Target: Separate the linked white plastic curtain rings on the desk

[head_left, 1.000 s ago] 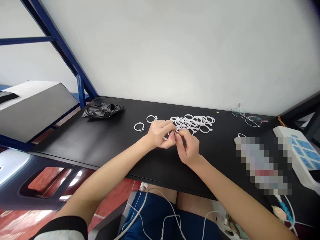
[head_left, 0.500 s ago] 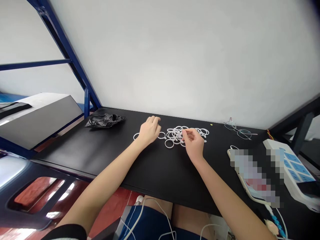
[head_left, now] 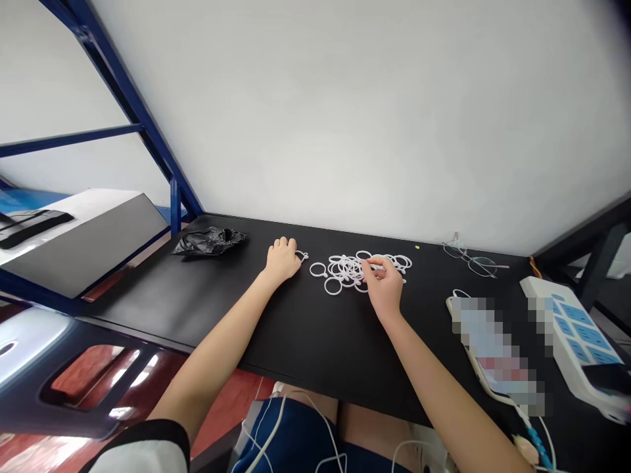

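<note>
White plastic rings, each with a small round knob, lie in a loose pile (head_left: 348,268) on the black tabletop (head_left: 315,328). To the left of the pile my left hand (head_left: 282,260) rests low on the table, fingers curled down over a white ring (head_left: 302,255) whose edge and knob stick out on the right. A single ring (head_left: 318,270) lies between that hand and the pile. My right hand (head_left: 385,284) is at the pile's right part, thumb and forefinger pinched together at a ring. Its other fingers are bent, and some rings behind it are hidden.
A crumpled black plastic bag (head_left: 210,242) lies at the back left. On the right are eyeglasses (head_left: 468,257), a phone (head_left: 478,368) with a cable, and a white power strip (head_left: 566,341). The wall (head_left: 345,131) rises behind the table, with a blue metal frame (head_left: 148,138) at left.
My left hand has moved left and down onto the table, covering where a separate ring showed before. My right hand stays at the pile, nearly in place. The view has shifted slightly.
</note>
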Tool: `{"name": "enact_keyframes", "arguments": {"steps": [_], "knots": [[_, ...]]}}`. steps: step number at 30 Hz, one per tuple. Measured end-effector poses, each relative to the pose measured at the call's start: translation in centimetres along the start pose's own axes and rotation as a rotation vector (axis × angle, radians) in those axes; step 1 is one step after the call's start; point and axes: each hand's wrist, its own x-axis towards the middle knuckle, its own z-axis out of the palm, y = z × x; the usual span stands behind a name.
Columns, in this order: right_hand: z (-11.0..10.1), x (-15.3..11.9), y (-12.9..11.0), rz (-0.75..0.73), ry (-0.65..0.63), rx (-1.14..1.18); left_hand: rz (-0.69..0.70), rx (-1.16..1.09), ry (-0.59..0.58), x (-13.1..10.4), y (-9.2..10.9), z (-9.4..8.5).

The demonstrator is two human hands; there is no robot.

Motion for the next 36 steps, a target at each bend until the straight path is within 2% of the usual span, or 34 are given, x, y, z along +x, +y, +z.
{"name": "enact_keyframes", "arguments": {"steps": [12, 29, 36], "knots": [[-0.05, 0.12, -0.28, 0.094, 0.102, 0.161, 0.003, 0.031, -0.022, 0.44, 0.08, 0.50], [0.16, -0.43, -0.62, 0.064, 0.123, 0.184, 0.054, -0.017, -0.077, 0.43, 0.57, 0.36], [0.35, -0.50, -0.55, -0.009, 0.122, 0.222, 0.081, -0.034, -0.057, 0.36, 0.81, 0.00]]}}
